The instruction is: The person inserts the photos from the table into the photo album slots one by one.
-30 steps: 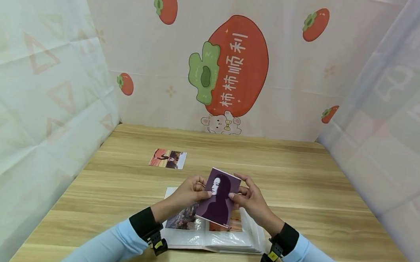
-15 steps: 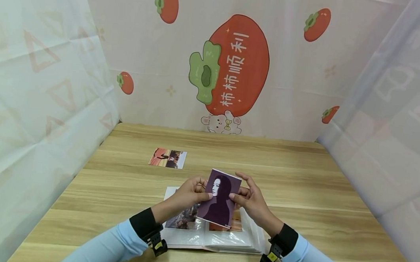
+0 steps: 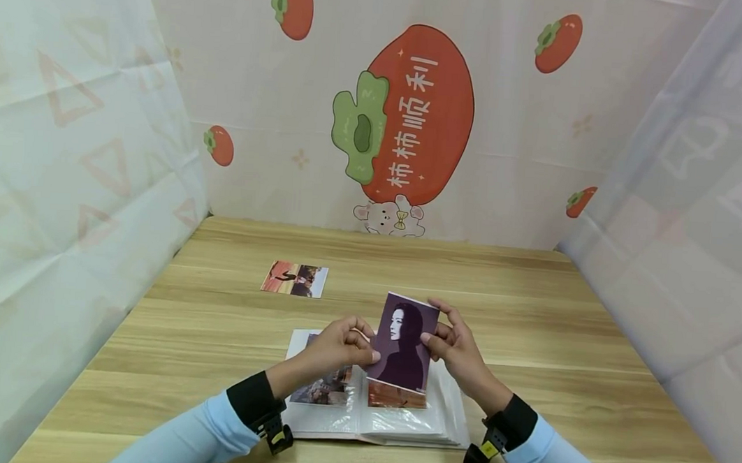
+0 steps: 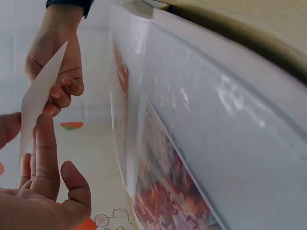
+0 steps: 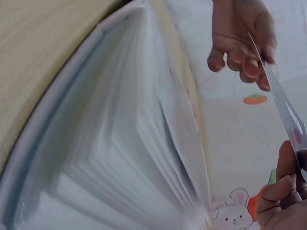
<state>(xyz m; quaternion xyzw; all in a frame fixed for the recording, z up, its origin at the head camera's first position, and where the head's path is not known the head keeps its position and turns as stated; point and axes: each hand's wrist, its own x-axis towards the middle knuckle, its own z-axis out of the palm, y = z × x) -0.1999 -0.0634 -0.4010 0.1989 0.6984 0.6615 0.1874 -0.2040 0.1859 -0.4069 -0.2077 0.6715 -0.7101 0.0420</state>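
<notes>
A purple portrait photo (image 3: pixel 405 345) is held up over an open photo album (image 3: pixel 323 422), tilted slightly. My right hand (image 3: pixel 464 355) pinches its right edge, thumb on the printed face and fingers behind. At the lower left edge, my left hand (image 3: pixel 342 349) pinches it between thumb and curled fingers. The left wrist view shows the photo's pale back (image 4: pixel 41 96) between both hands. In the album, a dark picture (image 3: pixel 321 388) fills the left page sleeve and an orange picture (image 3: pixel 396 396) the right one, partly hidden by the held photo.
Another photo (image 3: pixel 295 279), with an orange scene, lies flat on the wooden table (image 3: pixel 499 301) behind the album. Several clear album pages (image 5: pixel 120 134) fan out near my right wrist. Printed cloth (image 3: pixel 509 127) walls off the back and both sides.
Both hands have moved the portrait photo a little to the right and up, turning it more upright. The left thumb has slid from the photo's face toward its lower left edge.
</notes>
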